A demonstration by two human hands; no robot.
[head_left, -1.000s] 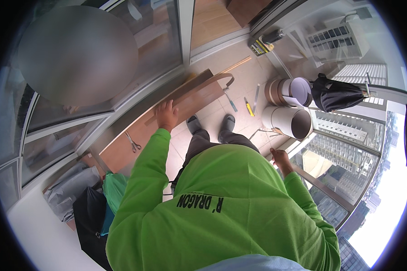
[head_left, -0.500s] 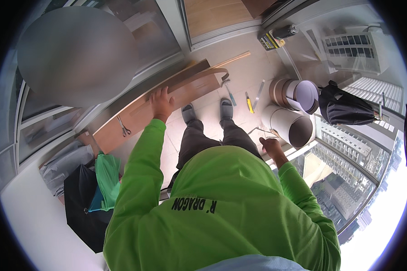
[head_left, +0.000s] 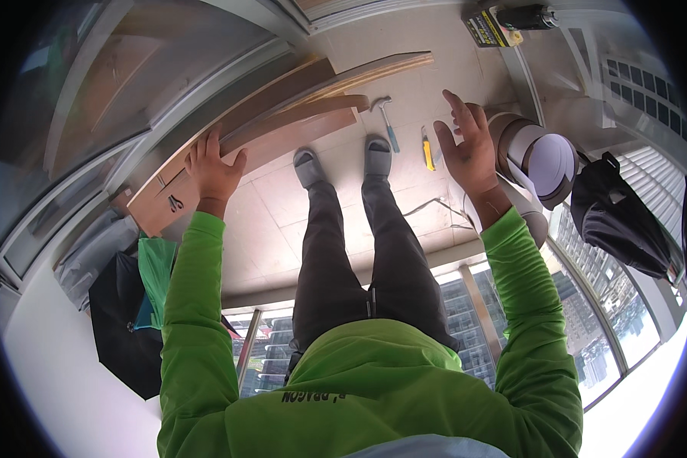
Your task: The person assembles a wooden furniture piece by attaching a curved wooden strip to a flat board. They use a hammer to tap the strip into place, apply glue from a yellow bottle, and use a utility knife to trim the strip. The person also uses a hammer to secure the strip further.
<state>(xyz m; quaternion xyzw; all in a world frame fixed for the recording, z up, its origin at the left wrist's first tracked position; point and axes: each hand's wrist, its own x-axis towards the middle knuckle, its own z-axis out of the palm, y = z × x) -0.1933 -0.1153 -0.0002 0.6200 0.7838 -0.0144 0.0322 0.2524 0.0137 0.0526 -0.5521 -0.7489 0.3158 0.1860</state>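
Note:
My left hand [head_left: 215, 174] rests open, fingers spread, at the upper edge of a long brown wooden board [head_left: 271, 159] by the sliding door. Close to those fingertips starts a curved brown strip [head_left: 313, 111] that runs along the board; whether I touch it I cannot tell. A thicker wood piece with a pale edge [head_left: 374, 70] lies behind the strip. Scissors [head_left: 175, 204] with dark handles lie on the board's left end. My right hand [head_left: 468, 145] is raised, open and holding nothing, between a yellow utility knife [head_left: 428, 150] and rolls of sheet material [head_left: 546, 160].
A claw hammer [head_left: 389, 128] lies on the tiled floor beyond my slippered feet [head_left: 377, 156]. At the right hangs a black bag [head_left: 622, 210]; a box [head_left: 490, 29] and dark bottle [head_left: 528, 17] stand far right. Left are a green plastic bag [head_left: 156, 267] and black umbrella [head_left: 122, 336].
My right hand, closed and low beside the rolls before, has risen forward and opened. My left hand has shifted left along the board. The strip's far end looks less curled, and the view has tilted.

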